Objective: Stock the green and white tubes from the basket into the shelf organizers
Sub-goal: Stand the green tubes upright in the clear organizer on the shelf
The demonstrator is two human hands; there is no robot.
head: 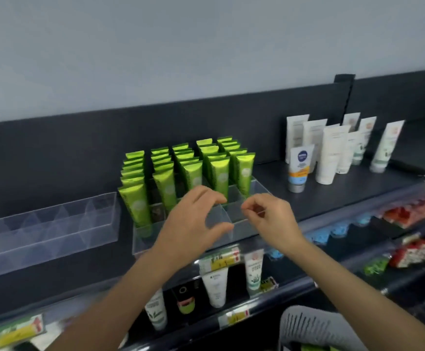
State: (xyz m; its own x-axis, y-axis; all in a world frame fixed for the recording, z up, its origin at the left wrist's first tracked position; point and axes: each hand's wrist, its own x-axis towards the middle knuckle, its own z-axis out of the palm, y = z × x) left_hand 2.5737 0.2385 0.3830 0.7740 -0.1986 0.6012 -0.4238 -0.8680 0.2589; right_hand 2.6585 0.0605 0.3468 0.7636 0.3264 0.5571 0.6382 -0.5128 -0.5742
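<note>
Several green tubes stand upright in rows inside a clear acrylic organizer on the dark top shelf. The organizer's front compartments hold nothing. My left hand hovers over those front compartments, fingers curved and apart, holding nothing. My right hand is just to its right at the organizer's front right corner, fingers pinched near the clear wall; nothing shows between them. A grey slotted basket sits at the bottom edge, with a hint of green inside.
A second clear organizer stands to the left with nothing in it. White tubes stand at the right of the shelf. Lower shelves hold tubes, price tags and red and blue packets.
</note>
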